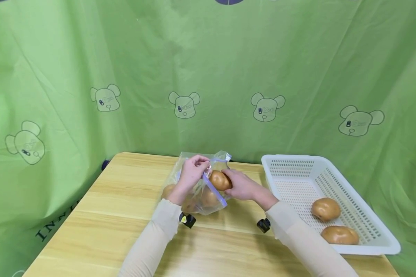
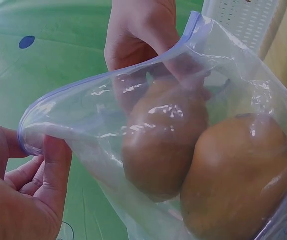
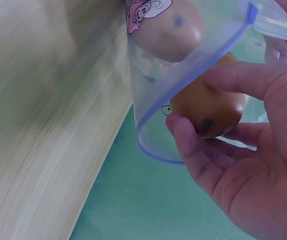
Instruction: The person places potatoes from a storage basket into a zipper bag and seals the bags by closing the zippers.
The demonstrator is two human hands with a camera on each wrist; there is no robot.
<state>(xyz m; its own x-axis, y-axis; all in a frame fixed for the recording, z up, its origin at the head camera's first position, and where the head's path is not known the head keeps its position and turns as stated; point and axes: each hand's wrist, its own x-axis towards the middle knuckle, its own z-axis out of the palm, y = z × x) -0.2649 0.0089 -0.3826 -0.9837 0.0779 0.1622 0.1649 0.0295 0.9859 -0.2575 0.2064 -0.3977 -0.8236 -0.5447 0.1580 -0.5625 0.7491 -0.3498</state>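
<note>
A clear zip bag (image 1: pixel 208 194) with a purple-blue zip edge lies on the table with its mouth spread. Several brown potatoes show through its plastic, one of them a large potato (image 2: pixel 238 175) in the left wrist view. My left hand (image 1: pixel 193 171) pinches the bag's rim between thumb and fingers, as the left wrist view also shows. My right hand (image 1: pixel 242 185) grips another potato (image 3: pixel 211 107) at the bag's mouth. In the left wrist view that potato is seen through the plastic, beside the large one, with the right fingers around its top.
A white perforated plastic basket (image 1: pixel 371 215) stands on the right of the wooden table (image 1: pixel 124 200), holding two potatoes, an upper one (image 1: pixel 326 209) and a lower one (image 1: pixel 340 235). Black wrist cameras sit below the wrists. A green printed curtain (image 1: pixel 222 77) hangs behind.
</note>
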